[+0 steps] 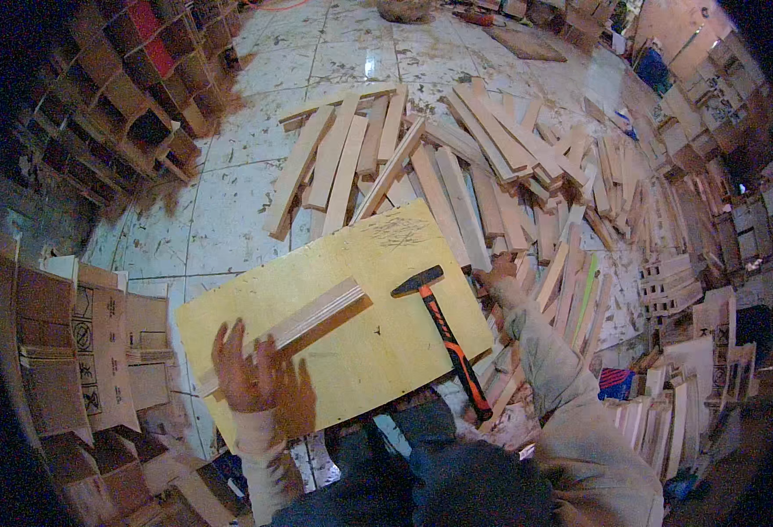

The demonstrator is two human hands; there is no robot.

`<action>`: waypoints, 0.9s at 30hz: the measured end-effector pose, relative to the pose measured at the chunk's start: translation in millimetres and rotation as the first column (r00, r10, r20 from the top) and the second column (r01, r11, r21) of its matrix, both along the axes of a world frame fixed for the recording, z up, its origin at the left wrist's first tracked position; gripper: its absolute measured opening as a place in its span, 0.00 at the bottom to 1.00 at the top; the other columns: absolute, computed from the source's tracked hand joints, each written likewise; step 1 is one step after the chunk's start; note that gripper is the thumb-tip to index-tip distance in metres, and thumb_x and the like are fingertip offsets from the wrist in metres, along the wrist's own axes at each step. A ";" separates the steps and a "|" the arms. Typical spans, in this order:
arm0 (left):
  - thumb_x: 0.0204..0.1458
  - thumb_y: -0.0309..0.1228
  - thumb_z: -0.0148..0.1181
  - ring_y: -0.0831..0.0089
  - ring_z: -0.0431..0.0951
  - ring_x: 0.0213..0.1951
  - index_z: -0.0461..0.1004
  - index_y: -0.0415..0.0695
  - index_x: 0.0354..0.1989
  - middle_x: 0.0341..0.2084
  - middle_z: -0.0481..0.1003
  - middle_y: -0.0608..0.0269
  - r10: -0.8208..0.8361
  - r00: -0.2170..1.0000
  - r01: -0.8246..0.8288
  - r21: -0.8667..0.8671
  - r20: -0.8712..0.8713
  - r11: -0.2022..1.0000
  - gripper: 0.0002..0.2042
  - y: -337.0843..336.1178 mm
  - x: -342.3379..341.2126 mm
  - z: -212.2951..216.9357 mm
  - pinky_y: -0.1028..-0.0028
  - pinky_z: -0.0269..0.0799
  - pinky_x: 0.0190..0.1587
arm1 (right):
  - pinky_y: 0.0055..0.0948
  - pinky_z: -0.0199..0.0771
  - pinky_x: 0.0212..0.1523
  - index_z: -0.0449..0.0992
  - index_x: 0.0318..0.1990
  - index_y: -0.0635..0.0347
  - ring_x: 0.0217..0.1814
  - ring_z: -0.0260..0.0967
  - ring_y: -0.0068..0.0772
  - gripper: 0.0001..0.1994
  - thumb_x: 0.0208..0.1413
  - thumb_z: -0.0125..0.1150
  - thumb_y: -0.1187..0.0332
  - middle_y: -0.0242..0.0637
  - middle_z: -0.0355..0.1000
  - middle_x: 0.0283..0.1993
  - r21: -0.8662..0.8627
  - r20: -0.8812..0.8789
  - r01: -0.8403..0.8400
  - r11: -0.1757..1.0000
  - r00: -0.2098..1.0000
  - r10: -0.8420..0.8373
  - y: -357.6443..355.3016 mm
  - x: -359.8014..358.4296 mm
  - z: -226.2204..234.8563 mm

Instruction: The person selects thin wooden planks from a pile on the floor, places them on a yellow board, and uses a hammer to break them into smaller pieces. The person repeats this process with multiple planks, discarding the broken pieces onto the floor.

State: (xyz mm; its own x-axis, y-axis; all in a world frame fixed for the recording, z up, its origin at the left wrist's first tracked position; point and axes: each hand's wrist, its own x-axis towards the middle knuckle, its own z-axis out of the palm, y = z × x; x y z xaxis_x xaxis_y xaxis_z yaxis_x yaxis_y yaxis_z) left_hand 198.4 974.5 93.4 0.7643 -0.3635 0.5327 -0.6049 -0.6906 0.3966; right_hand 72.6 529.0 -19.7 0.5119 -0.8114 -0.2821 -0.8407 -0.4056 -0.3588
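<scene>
The left hand [248, 373] lies flat, fingers spread, pinning a wooden slat [291, 327] near the board's [377, 351] left corner. The right hand [494, 274] reaches past the right edge into the slat pile [492, 167]; its grip cannot be made out. A hammer [443, 338] lies near the right edge. Holding the slat steady matters.

I see a yellow board [351, 342] at centre, dark scribbles near its twelve o'clock edge; on it lies a pale strip [294, 327] with thin layered lines along its side; at four o'clock, a hammer [443, 338] with black head and orange-and-black handle; pale tan slats [456, 176] heaped at twelve to three o'clock; the floor [228, 211] is whitish tile, speckled and grey-jointed; brown cartons [97, 342] with black printed symbols at nine o'clock; my right sleeve [571, 395] is beige.
</scene>
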 end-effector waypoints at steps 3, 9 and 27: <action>0.53 0.28 0.59 0.46 0.70 0.55 0.73 0.36 0.50 0.49 0.73 0.45 0.191 0.981 -0.190 0.014 -0.044 0.982 0.16 54.8 -14.0 3.1 0.56 0.65 0.57 | 0.41 0.76 0.38 0.74 0.44 0.71 0.37 0.76 0.47 0.30 0.45 0.69 0.50 0.52 0.76 0.35 0.162 0.133 -0.051 0.986 0.991 0.029 8.3 -6.5 40.5; 0.55 0.27 0.57 0.53 0.72 0.54 0.73 0.37 0.51 0.49 0.74 0.48 0.323 0.938 -0.331 -0.041 -0.129 0.943 0.16 97.6 -29.9 6.6 0.59 0.67 0.55 | 0.30 0.73 0.36 0.77 0.46 0.63 0.33 0.73 0.28 0.19 0.58 0.59 0.54 0.36 0.74 0.29 0.505 0.394 -0.031 0.862 0.897 -0.198 37.2 10.3 119.2; 0.56 0.28 0.54 0.61 0.66 0.60 0.59 0.40 0.65 0.61 0.64 0.47 0.415 0.784 -0.587 -0.332 -0.462 0.739 0.27 120.1 -22.0 -33.5 0.65 0.64 0.57 | 0.43 0.57 0.60 0.72 0.58 0.49 0.61 0.61 0.47 0.22 0.53 0.58 0.72 0.39 0.67 0.58 -0.341 0.497 -0.934 0.109 -0.080 0.864 160.3 107.9 116.1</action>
